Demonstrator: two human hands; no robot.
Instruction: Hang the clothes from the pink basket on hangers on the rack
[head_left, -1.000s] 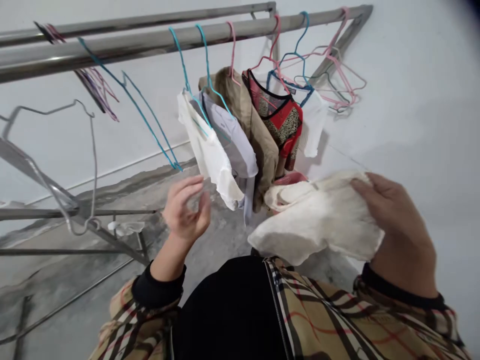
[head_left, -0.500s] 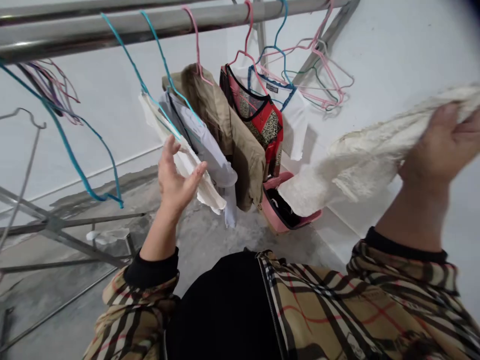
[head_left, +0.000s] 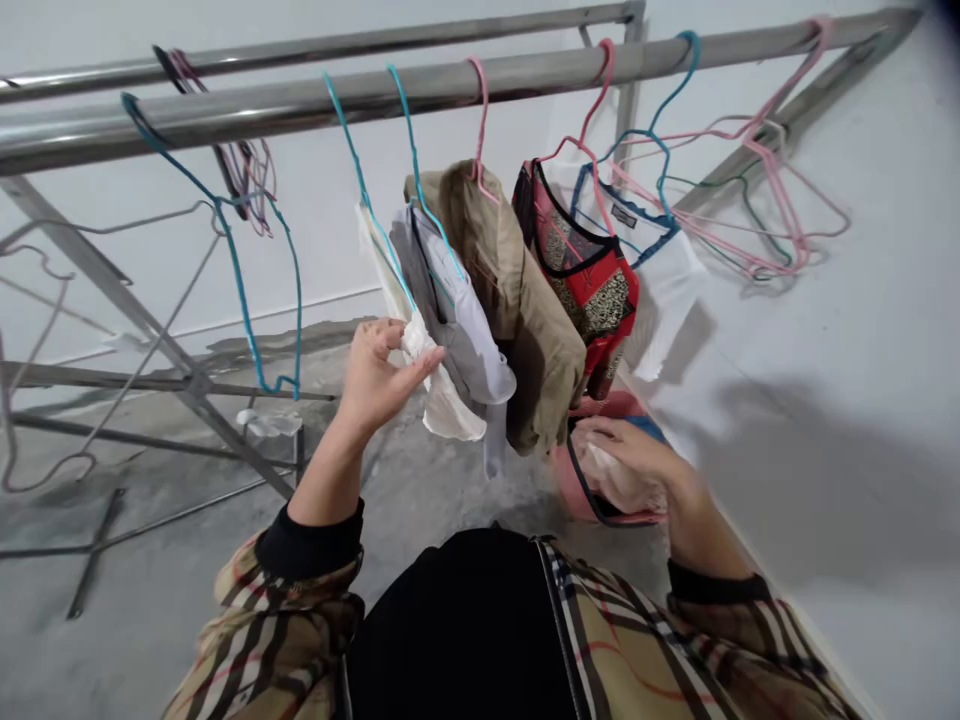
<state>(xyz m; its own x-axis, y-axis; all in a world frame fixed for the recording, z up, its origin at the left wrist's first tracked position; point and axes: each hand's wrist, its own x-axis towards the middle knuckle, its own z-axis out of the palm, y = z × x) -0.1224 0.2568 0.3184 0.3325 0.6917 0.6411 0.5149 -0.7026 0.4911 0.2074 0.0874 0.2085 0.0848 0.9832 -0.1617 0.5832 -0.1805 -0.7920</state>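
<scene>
White cloth (head_left: 616,482) lies bunched under the right hand (head_left: 631,446), inside a basket (head_left: 573,490).

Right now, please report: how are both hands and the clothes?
Left hand pinching hung white garment. Right hand on pale cloth in pink basket. Brown jacket hanging between hands.

No text, brand, number or sign can be read. One neck label (head_left: 623,217) shows, a small dark rectangle at the inside back of the neckline of the white top (head_left: 667,305) with blue neck trim (head_left: 658,248), which hangs on a blue wire hanger (head_left: 651,131) from the metal rail (head_left: 525,75); whatever lettering it bears is too small and blurred to make out
</scene>
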